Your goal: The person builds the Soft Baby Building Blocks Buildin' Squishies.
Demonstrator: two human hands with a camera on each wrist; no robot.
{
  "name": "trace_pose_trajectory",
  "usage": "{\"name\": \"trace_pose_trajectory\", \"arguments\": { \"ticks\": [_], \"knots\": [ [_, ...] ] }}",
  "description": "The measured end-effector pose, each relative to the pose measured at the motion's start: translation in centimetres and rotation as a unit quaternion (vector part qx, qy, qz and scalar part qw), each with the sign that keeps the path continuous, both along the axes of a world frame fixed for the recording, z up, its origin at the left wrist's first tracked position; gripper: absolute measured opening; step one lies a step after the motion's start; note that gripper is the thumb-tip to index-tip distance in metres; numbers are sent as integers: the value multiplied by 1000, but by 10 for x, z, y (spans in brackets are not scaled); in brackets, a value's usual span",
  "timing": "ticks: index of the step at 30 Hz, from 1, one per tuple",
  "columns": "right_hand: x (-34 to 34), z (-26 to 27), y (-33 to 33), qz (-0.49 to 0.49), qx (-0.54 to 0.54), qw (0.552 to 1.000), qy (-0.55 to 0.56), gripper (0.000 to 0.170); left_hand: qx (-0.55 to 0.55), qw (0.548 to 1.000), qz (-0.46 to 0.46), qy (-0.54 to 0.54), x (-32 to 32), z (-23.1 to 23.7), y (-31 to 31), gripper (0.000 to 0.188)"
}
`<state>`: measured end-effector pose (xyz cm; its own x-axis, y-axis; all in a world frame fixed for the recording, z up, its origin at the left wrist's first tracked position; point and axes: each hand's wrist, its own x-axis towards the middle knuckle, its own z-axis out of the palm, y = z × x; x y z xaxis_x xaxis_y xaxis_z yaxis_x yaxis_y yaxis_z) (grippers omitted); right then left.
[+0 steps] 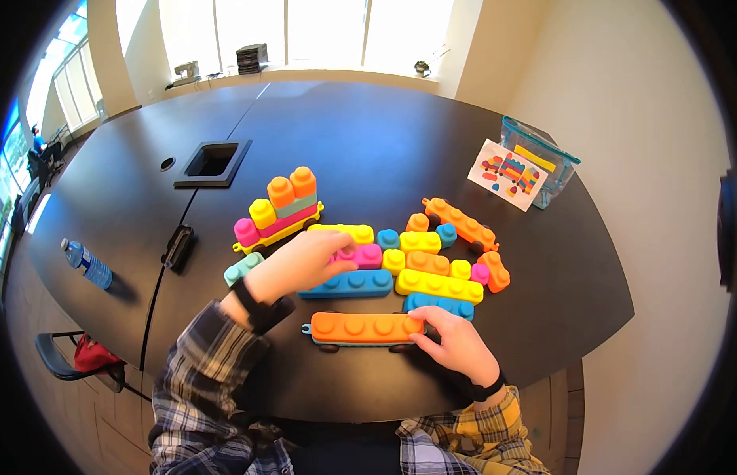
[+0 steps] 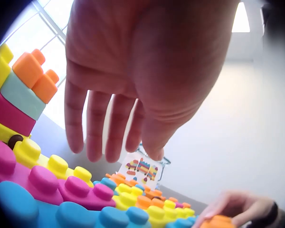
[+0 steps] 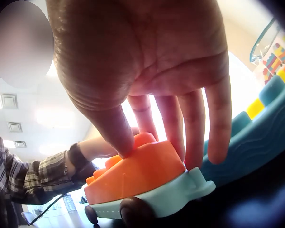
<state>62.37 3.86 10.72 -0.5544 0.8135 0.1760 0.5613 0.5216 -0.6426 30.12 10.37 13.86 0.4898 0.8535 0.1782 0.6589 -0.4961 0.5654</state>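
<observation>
My right hand (image 1: 461, 347) grips the right end of a long orange block (image 1: 360, 324), thumb on the near side and fingers on the far side. That block sits on a pale teal wheeled base (image 3: 168, 202) at the near side of the table. My left hand (image 1: 301, 257) reaches over the loose blocks, its fingers extended and holding nothing in the left wrist view. Its fingertips overlap a pink block (image 1: 370, 255) in the head view. Close by lie a long blue block (image 1: 357, 283) and a yellow block (image 1: 357, 233).
A built wagon (image 1: 281, 214) with yellow base stands behind my left hand. An orange wheeled base (image 1: 463, 225) lies at the right. A picture card (image 1: 507, 175) leans on a clear bag (image 1: 560, 178). A water bottle (image 1: 87, 264) and a black case (image 1: 178, 248) are leftward.
</observation>
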Motion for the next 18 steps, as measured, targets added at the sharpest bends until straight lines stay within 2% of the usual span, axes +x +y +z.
{"name": "trace_pose_trajectory", "arguments": {
  "ticks": [1, 3, 4, 6, 11, 13, 18],
  "knots": [
    [0, 2, -1, -3, -3, 1000, -9, 29, 0, 1000, 0, 0, 7, -5, 13, 32],
    [-1, 2, -1, -6, -6, 1000, -19, 30, 92, 994, -29, 53, 22, -20, 40, 32],
    [-1, 0, -2, -2, 15, 1000, -20, 30, 92, 994, -28, 53, 28, -25, 51, 32],
    [1, -2, -1, 1, 37, 999, -22, 30, 159, 979, -55, 112, 39, -34, 72, 34],
    [2, -3, 0, 9, 31, 999, -20, 30, 144, 976, -28, 162, 55, -49, 99, 43],
    [2, -3, 1, 11, 31, 999, -20, 30, 150, 967, -37, 204, 58, -56, 107, 41],
    [2, -4, 0, 11, 37, 999, -24, 31, 147, 967, -41, 202, 61, -51, 108, 31]
  ]
}}
